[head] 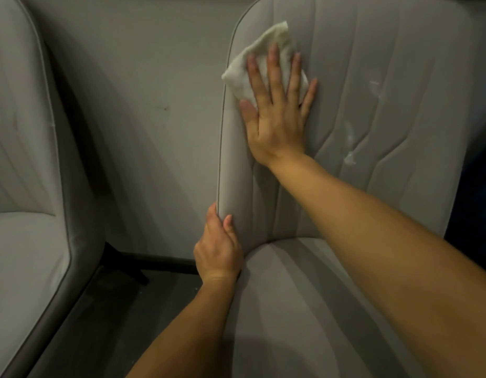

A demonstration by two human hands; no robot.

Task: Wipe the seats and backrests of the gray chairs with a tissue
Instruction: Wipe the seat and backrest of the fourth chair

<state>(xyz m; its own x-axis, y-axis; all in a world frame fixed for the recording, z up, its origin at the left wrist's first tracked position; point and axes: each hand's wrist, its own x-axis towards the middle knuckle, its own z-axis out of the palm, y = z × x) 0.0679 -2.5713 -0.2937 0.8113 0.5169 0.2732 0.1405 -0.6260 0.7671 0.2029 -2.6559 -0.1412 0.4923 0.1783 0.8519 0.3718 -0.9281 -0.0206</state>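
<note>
While hidden partly under flat right hand [277, 115], tissue [266, 64] against backrest [386, 105]; left hand [218, 252] gripping its edge.

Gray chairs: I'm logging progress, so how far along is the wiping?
Nothing clearly looks finished. In hand: the right hand presses the tissue flat on the backrest, upper left part, while the left hand grips its edge. Left: white smudges further right, the seat, and perhaps the other chair.
</note>
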